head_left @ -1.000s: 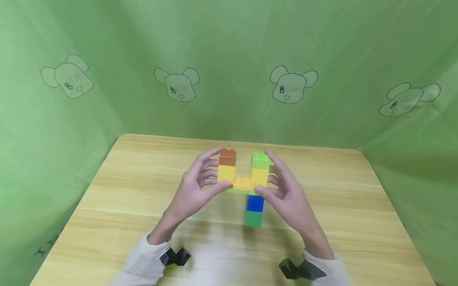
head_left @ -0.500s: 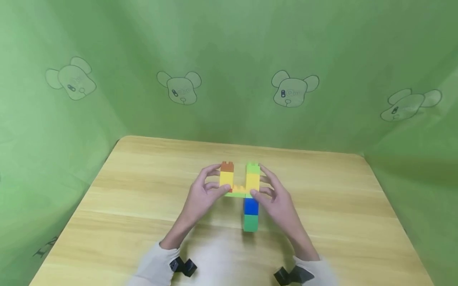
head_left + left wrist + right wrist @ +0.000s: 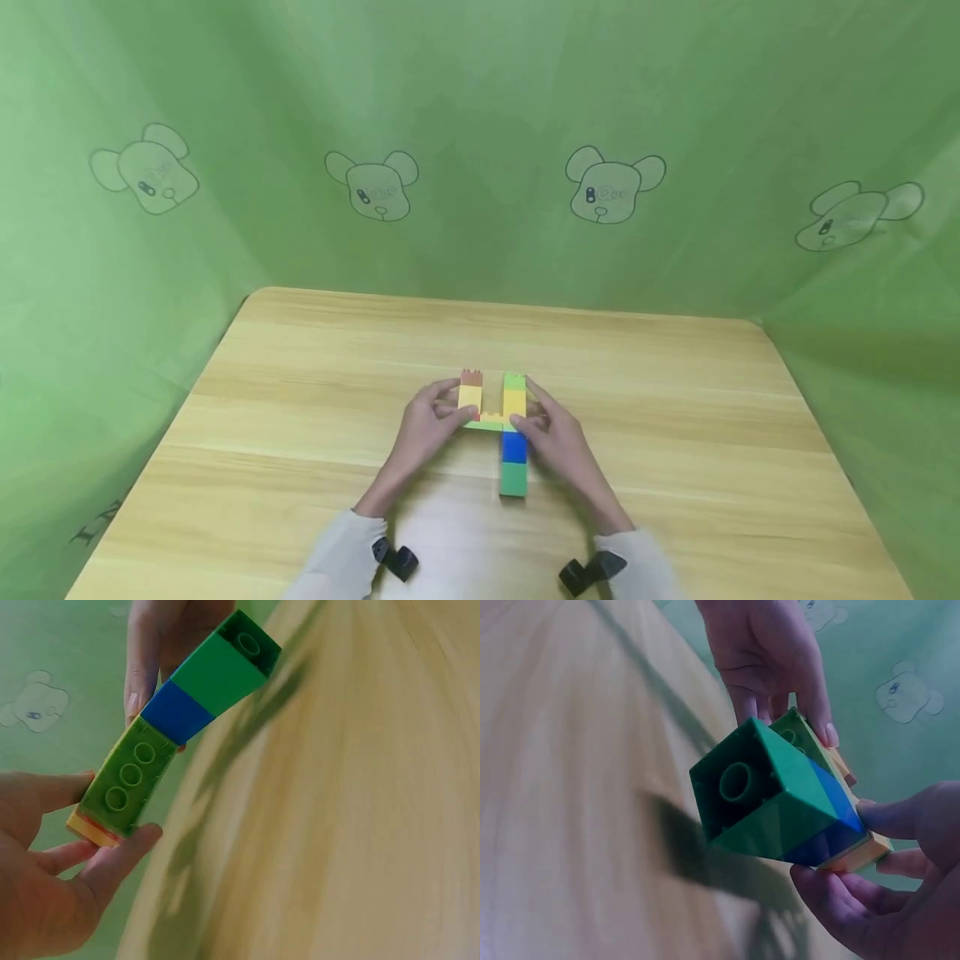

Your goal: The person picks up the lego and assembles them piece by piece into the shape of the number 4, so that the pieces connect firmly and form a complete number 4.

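Both hands hold one joined toy building-block model above the table. Its left column has a reddish-brown block (image 3: 471,378) over a yellow block (image 3: 470,398). The right column is a light green block (image 3: 514,382) over another yellow one. A light green plate (image 3: 129,774) joins them underneath, and a blue block (image 3: 514,447) and a green block (image 3: 772,799) hang below its right end. My left hand (image 3: 424,427) pinches the left column, thumb in front. My right hand (image 3: 557,435) grips the right column near the plate. Fingers behind the model are partly hidden.
The wood-grain table (image 3: 300,375) lies beneath, with the model's shadow on it in both wrist views. A green cloth (image 3: 487,100) with mouse-head outlines surrounds the back and sides. Black wrist devices (image 3: 397,560) sit at the cuffs.
Both hands have moved the block model down and slightly left in the head view, and it appears smaller. Its columns now show more of their front. The grip stays the same.
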`<state>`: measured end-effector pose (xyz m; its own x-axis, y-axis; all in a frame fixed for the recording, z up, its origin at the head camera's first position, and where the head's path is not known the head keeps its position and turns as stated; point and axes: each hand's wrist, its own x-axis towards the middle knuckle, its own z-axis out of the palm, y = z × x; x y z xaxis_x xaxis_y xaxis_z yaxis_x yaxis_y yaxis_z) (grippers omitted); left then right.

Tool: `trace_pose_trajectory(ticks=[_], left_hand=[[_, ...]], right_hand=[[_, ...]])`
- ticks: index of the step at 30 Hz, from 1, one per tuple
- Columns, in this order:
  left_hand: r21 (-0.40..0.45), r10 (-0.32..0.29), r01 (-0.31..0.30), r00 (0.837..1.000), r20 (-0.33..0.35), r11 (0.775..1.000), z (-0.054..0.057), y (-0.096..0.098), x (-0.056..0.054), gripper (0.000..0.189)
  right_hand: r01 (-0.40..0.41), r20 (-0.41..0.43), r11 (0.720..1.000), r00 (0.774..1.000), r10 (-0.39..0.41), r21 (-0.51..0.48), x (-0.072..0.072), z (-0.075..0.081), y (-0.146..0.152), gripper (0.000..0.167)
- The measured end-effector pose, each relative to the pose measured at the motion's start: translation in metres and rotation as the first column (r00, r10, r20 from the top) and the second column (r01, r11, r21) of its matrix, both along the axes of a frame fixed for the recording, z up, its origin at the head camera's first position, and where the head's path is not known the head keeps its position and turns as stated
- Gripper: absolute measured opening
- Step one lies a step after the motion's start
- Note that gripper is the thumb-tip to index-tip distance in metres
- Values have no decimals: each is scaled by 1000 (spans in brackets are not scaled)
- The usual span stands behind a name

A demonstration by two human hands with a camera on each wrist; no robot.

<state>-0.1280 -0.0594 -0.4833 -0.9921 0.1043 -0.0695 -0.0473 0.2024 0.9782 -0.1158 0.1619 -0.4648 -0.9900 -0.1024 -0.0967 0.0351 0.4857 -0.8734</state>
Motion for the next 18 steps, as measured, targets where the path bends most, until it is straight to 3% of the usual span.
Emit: trace_pose_trajectory(ticks=[7,11,18], left_hand=[[-142,-50,53,998,24,988,-10,-4,-5,62],[-226,-75,79,997,26,971,-13,-5,-7,62],[-340,-119,108,993,-13,934,-12,-6,-11,62]], right_hand=[[-29,30,996,999,26,82,-2,-14,-3,68],[-42,61,989,998,34,144,-4,-15,-4,68],[-73,40,976,997,66,204,-7,-14,-3,67]])
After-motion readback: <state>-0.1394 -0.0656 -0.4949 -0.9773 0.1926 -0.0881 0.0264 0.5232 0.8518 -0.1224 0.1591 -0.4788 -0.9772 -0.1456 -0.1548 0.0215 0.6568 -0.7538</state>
